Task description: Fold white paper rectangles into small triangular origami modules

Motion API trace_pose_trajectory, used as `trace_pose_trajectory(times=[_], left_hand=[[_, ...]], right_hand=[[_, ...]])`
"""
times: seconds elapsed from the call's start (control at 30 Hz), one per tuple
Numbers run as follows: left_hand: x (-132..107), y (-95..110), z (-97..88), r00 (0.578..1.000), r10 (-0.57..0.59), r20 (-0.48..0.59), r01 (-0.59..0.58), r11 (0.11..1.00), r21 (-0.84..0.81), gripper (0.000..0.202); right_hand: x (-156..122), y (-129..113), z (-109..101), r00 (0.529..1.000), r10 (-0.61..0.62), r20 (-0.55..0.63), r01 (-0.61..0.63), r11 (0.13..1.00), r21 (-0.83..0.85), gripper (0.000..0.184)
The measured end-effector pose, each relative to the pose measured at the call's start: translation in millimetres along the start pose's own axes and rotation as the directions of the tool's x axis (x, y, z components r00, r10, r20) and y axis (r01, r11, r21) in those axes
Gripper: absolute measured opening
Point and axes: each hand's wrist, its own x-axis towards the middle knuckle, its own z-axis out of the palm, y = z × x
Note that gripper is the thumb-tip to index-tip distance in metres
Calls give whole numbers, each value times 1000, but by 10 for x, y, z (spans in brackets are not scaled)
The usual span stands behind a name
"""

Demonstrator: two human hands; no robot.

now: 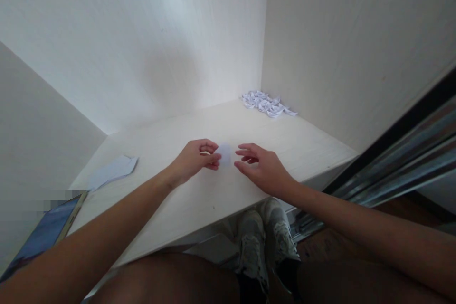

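A small piece of white paper is pinched at its left edge between the thumb and fingers of my left hand. Just to the right of the paper, my right hand is held with its fingers apart and curved, a small gap from the paper and nothing between them. Both hands are over the middle of the white shelf. The paper looks slightly blurred, so any fold in it is hard to make out.
A heap of small folded white papers lies in the back right corner. On the left is a stack of white paper sheets, with a framed blue picture or screen nearer me. Walls enclose the shelf; shoes show below its front edge.
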Motion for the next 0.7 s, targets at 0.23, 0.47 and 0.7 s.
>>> trace_pose_trajectory(times=[0.23,0.47,0.7], left_hand=[[-100,-260,294,979,35,-201,-111,920,-376,37],[-120,-252,283,977,40,-211,-126,904,-409,30],[-115,-248,280,976,23,-215,-113,903,-414,27]], right_hand=[[177,114,222,996,73,59,-87,953,289,45],[449,77,363,996,5,-89,16,971,238,31],[449,26,346,975,-210,-70,213,976,47,26]])
